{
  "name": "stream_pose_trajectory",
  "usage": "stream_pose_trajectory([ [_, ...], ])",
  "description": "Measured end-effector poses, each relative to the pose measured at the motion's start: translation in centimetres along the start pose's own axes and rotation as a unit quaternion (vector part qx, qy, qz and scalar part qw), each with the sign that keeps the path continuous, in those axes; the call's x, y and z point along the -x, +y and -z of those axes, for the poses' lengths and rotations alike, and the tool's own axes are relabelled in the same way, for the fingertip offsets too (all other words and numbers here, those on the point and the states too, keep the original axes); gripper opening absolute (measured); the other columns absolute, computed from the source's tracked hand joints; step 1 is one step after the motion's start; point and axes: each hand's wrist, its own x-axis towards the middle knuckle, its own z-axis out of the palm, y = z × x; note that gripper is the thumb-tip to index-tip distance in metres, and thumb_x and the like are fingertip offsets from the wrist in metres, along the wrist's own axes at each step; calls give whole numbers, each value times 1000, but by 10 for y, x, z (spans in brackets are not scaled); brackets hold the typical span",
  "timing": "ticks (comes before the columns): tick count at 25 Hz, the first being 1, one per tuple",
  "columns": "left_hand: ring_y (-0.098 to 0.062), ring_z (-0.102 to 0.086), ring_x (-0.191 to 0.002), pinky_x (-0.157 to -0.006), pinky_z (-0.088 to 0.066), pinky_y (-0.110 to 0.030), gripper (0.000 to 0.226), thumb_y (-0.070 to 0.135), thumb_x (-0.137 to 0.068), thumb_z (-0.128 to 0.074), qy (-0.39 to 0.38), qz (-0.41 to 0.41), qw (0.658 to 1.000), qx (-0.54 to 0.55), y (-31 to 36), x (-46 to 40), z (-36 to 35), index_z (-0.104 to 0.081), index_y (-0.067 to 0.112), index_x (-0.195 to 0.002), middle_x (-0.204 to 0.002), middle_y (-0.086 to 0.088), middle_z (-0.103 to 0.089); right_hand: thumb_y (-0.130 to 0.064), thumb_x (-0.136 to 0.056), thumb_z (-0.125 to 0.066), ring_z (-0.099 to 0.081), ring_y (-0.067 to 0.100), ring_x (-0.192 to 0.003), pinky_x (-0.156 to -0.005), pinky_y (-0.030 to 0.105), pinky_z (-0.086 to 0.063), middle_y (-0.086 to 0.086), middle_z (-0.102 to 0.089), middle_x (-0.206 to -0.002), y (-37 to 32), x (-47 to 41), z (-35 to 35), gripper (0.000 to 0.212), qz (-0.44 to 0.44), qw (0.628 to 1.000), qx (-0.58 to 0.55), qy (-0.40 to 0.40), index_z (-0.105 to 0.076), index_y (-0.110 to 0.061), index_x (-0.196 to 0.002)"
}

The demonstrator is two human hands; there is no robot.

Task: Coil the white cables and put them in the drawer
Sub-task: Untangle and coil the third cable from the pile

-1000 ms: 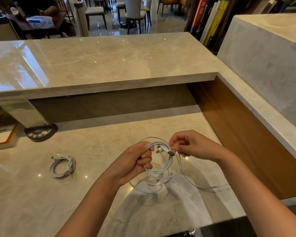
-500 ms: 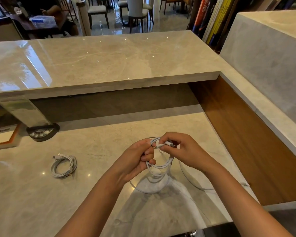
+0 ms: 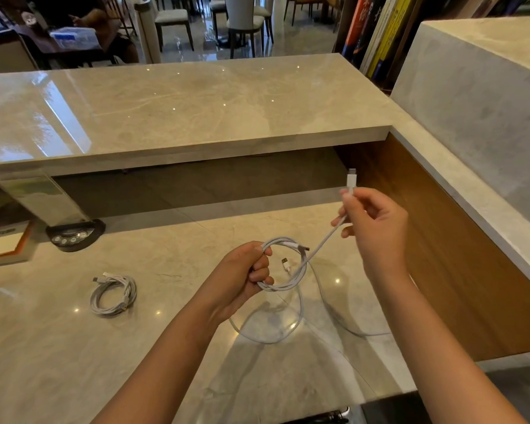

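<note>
While the left hand (image 3: pixel 242 280) is curling its fingers round a small loop of the white cable (image 3: pixel 291 270), its grip closed on the gathered turns, the right hand (image 3: pixel 374 228) is pinching the same cable just below its white plug (image 3: pixel 351 179), which is pointing upward. Between the two hands the cable is running in a slanted line above the marble table (image 3: pixel 74 362), and its loose length is lying in wide curves on the surface below. A second, already coiled cable (image 3: pixel 114 295) is resting on the table, well apart to the left.
</note>
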Motion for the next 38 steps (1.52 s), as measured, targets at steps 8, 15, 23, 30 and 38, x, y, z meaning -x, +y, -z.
stream_pose_trajectory([
  [8,-6,-30,-47,-58,-41,-23,25,11,-99,-36,-85,21,977,-193,1,11,0,-58,7,-87,-56,5,-35,-8,-89,-55,-53,5,-73,-61,17,-40,-8,-67,-93,-3,-23,4,20,-112,894,265,-342,-71,-18,-93],
  [15,-6,-40,-48,-57,-42,-21,23,9,-96,-43,-57,-55,952,-294,-5,12,0,-65,2,-96,-60,3,-44,-3,-87,-54,-53,2,-44,-47,15,-43,-2,-69,-72,1,-22,-17,23,-30,742,438,-506,-71,-13,-100],
  [23,-6,-31,-47,-46,-31,-17,27,8,-99,-36,-14,-56,970,-235,-10,11,5,-62,3,-102,-59,4,-37,-5,-88,-48,-64,15,-58,-59,26,-54,4,-68,-71,11,-8,-27,22,-33,805,325,-495,-69,-9,-91],
  [30,-7,-25,-46,-44,-30,-17,16,11,-98,-39,-40,32,992,-116,-1,9,8,-52,6,-107,-64,-2,-31,-16,-78,-68,-54,12,-59,-54,22,-46,3,-59,-78,10,11,-29,46,66,816,255,-514,-37,-31,-108],
  [38,-21,-69,-73,-86,-46,-39,42,34,-86,-43,-35,66,994,79,7,13,20,-71,3,-93,-82,-13,-72,-19,-88,-61,-56,13,-47,-48,31,-53,7,-62,-65,24,12,-36,13,49,933,182,-307,-50,-23,-94],
])
